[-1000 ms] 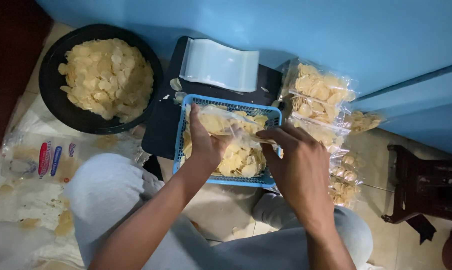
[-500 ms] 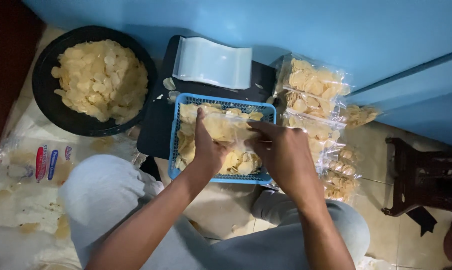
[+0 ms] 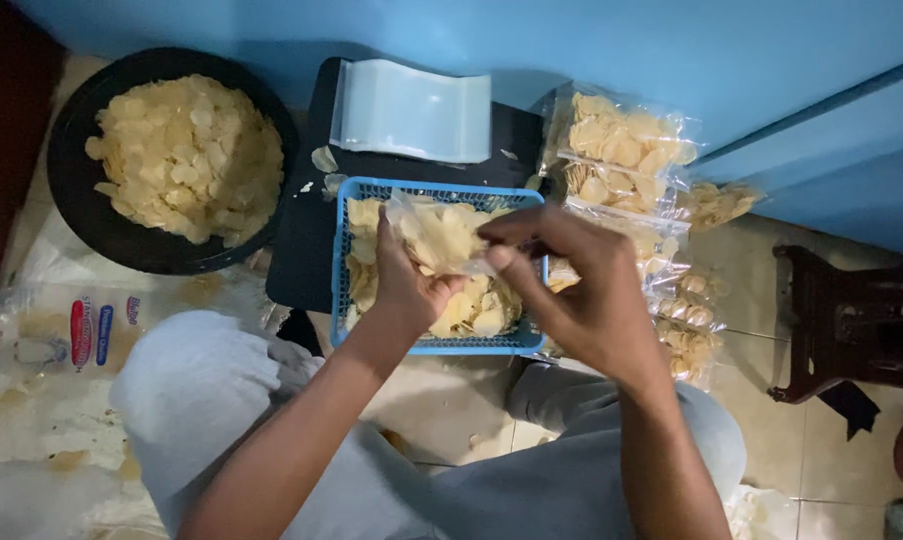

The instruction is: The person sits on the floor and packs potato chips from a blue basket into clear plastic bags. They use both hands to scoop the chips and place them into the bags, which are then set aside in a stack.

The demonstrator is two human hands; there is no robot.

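On pale floor tiles below a blue wall; both hands' fingers gripping a clear chip bag over a blue basket

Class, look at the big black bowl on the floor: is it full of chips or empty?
Full. The black bowl is heaped with pale chips almost to its rim, with only a dark edge showing around the pile.

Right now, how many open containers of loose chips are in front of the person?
2. A round black basin heaped with chips sits at the far left, and a blue mesh basket of chips lies under both hands. Sealed bags at the right may hide more.
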